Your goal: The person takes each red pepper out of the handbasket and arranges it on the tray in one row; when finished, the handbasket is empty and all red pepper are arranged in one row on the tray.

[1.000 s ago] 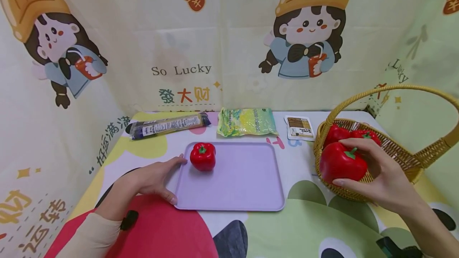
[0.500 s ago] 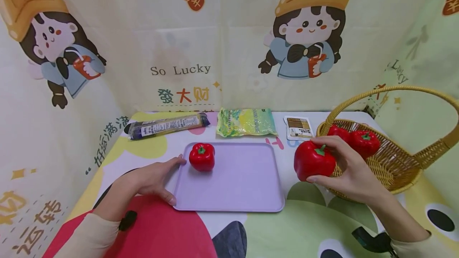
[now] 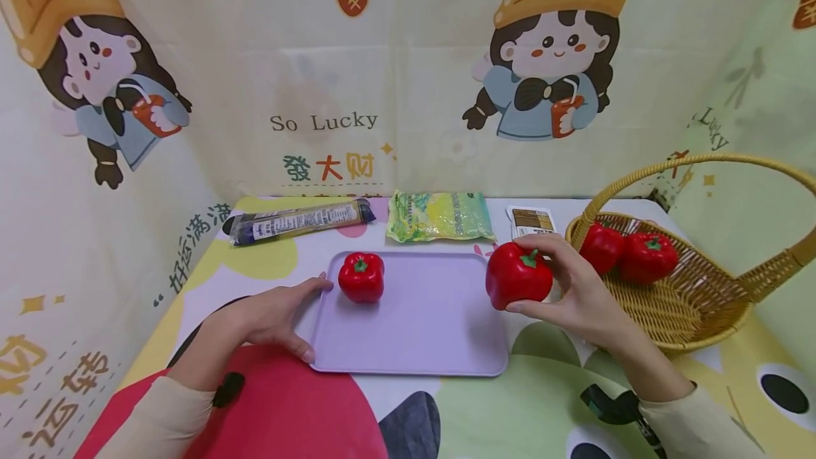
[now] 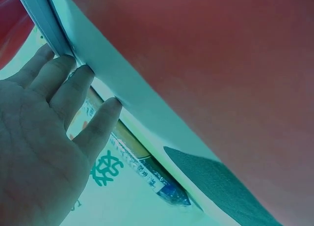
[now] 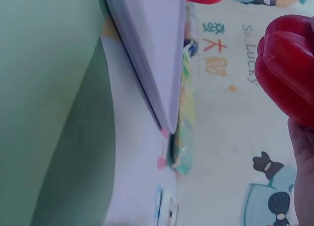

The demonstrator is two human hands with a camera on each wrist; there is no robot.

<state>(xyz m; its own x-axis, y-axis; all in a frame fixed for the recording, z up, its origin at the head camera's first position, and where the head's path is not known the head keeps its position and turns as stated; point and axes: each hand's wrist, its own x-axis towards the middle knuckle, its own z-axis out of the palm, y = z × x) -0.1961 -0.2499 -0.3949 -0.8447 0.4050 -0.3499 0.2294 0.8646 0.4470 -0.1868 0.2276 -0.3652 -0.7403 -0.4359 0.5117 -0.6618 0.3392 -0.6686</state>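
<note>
My right hand (image 3: 583,296) grips a red bell pepper (image 3: 515,278) between thumb and fingers, above the right edge of a lilac tray (image 3: 427,338). The held pepper (image 5: 289,69) also shows at the right of the right wrist view. Another red bell pepper (image 3: 361,279) stands upright in the tray's upper left part. My left hand (image 3: 274,319) rests along the tray's left edge, thumb and fingers spread apart; its fingertips lie close to the rim in the left wrist view. Two more peppers (image 3: 649,258) sit in a wicker basket (image 3: 733,331) on the right.
Behind the tray lie a long dark packet (image 3: 302,222), a green and yellow packet (image 3: 440,218) and a small brown and white sachet (image 3: 531,221), partly behind my right hand. The basket's tall handle (image 3: 720,157) arches up. A printed cloth backdrop (image 3: 421,91) encloses the table.
My right hand has carried the pepper left from over the basket to the tray's right edge. The left hand and the tray have stayed in place.
</note>
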